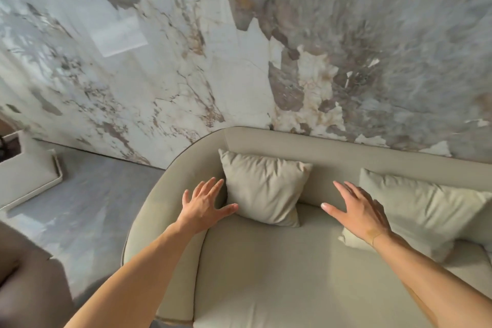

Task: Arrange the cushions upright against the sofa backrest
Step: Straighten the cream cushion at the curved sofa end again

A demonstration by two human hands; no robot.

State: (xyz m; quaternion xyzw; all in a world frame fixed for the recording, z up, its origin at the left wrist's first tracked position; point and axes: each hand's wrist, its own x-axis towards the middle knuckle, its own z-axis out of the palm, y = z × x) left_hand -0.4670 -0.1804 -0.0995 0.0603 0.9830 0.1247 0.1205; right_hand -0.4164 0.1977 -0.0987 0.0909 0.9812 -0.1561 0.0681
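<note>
A beige square cushion [265, 190] stands upright in the left corner of the beige sofa, leaning on the backrest [346, 158]. A second, paler cushion [418, 208] leans against the backrest to the right, partly behind my right wrist. My left hand [205, 204] hovers open with fingers spread just left of the beige cushion, thumb close to its lower edge. Held open over the seat, my right hand [359, 209] is between the two cushions. Neither hand holds anything.
The sofa seat [279, 274] stretches out in front of me, with its curved armrest [165, 194] on the left. A marble-patterned wall [239, 61] rises behind the sofa. Grey floor [87, 208] and a pale low block [29, 176] lie to the left.
</note>
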